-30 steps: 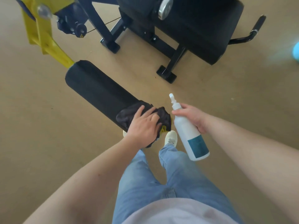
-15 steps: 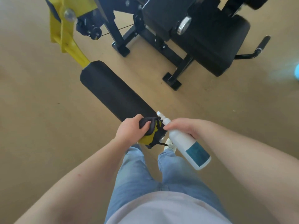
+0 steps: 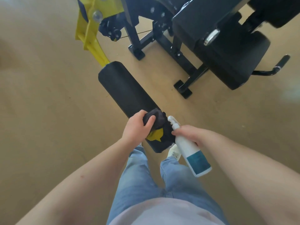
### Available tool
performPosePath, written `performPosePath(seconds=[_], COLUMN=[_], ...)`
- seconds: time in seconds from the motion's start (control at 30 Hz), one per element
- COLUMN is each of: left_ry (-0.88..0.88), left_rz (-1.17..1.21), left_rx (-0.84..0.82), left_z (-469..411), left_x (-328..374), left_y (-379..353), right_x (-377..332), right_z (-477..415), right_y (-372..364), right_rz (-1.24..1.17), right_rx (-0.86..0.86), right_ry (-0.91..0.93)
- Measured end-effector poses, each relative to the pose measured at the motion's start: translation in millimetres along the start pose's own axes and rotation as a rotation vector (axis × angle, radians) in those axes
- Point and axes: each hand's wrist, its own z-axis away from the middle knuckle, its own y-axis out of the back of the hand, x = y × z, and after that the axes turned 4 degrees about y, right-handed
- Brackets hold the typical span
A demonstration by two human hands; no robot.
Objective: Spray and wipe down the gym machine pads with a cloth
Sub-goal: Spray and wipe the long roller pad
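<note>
Gym machine (image 3: pixel 178 38) sits on the floor (image 3: pixel 48 95): black frame w/ 1 big seat pad (image 3: pixel 235 62) at right. A yellow arm (image 3: pixel 90 33) sticks out toward the person & carries the long roller pad (image 3: pixel 126 90), whose near end is above the shoes. Spray bottle (image 3: pixel 190 150) is in the R hand (image 3: pixel 190 133), fingers wrapped round its neck, nozzle pointing at the roller's near end. It's prob kept ready so spray & wipe alternate w/o setting anything down. L hand (image 3: pixel 136 129) grips the dark cloth (image 3: pixel 156 120), bunched & pressed on the roller's near end by the yellow end cap (image 3: pixel 155 134). A wad prob rubs firmer. Seat pad likely comes later.
</note>
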Motion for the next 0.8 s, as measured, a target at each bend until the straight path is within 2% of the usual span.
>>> performPosePath(seconds=[0.1, 0.2, 0.37, 0.57, 0.7, 0.8], left_ry=[0.023, 0.052, 0.157, 0.187, 0.151, 0.089], left_rz=[0.025, 0.044, 0.173, 0.166, 0.132, 0.0], left_rx=[0.097, 0.131, 0.158, 0.12, 0.149, 0.05], left_z=[-2, -5, -3, 3, -5, -11], left_x=[-5, -12, -21, -34, -45, -47], left_y=[8, 15, 23, 29, 29, 25], right_x=[-11, -24, -34, -46, -53, -56], right_z=[4, 7, -3, -11, -15, -13], right_y=[-1, 4, -1, 3, 2, 3], right_rz=[0.106, 0.078, 0.067, 0.154, 0.233, 0.267], right_rx=[0.035, 0.044, 0.002, 0.002, 0.038, 0.056], right_ry=[0.123, 0.195, 0.075, -0.026, -0.02, 0.036])
